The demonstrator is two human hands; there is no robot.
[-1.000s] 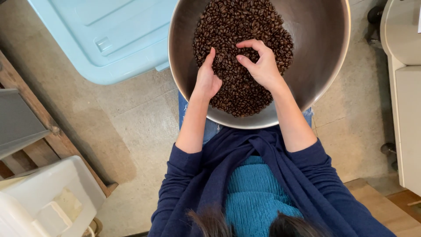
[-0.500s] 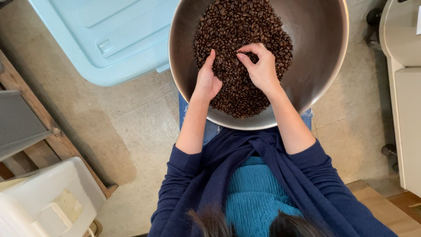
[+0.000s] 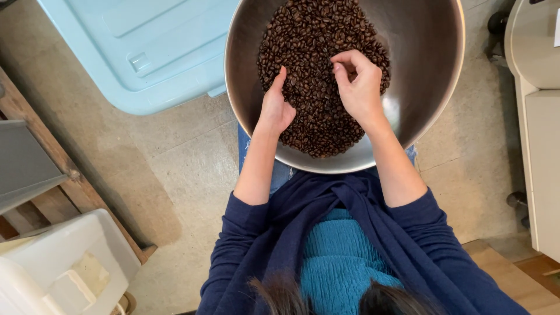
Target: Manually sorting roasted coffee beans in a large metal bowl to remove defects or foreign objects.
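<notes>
A large steel bowl point(image 3: 426, 52) rests on my lap, and a heap of dark roasted coffee beans point(image 3: 309, 35) fills its left half. My left hand point(image 3: 275, 108) stands edge-on in the beans at the heap's left side, thumb pointing up and fingers partly sunk among them, holding nothing that I can see. My right hand point(image 3: 361, 90) lies on the heap's right side. Its fingers are curled and its thumb and fingertips are pinched together on beans.
A pale blue plastic bin lid point(image 3: 146, 46) lies on the tiled floor point(image 3: 186, 169) at the upper left. At the left edge is a wooden frame point(image 3: 35, 140), with a white plastic container point(image 3: 64, 268) below it. A white cabinet point(image 3: 539, 116) stands at the right.
My right hand has shifted a little to the right and up across the beans and curled its fingers tighter into a pinch. The left hand and bowl have stayed put.
</notes>
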